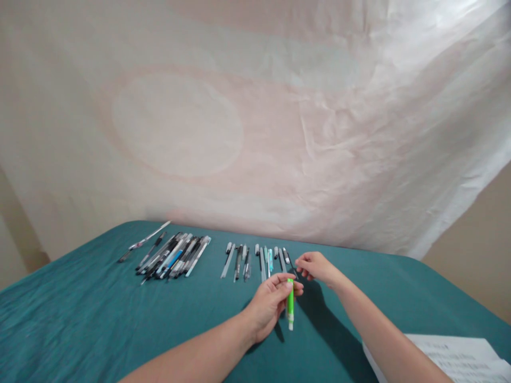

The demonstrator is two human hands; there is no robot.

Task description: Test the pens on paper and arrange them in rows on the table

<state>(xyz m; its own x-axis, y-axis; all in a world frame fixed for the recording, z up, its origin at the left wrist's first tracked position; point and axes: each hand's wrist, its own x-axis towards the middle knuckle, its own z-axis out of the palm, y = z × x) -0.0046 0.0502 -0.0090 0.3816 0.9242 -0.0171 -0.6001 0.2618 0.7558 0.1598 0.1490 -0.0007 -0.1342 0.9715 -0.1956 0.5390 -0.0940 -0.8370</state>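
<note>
My left hand (273, 300) pinches a bright green pen (290, 306) between thumb and fingers, its whitish end pointing down toward me. To the right and a little farther away, my right hand (315, 267) is closed, fingers curled together; whether anything small is in them is hidden. A thin dark pen (293, 267) shows just left of its fingertips, and I cannot tell if they touch it. Beyond my hands lies a row of pens and separate caps, among them a grey pen (262, 264), a turquoise cap (270, 260) and a clear pen (228, 261).
A dense pile of pens (175, 258) lies on the left of the green-covered table (99, 314), with a long pale striped item (149, 235) behind it. Written paper sheets (459, 356) rest at the front right. A pale cloth (255, 117) hangs behind the table.
</note>
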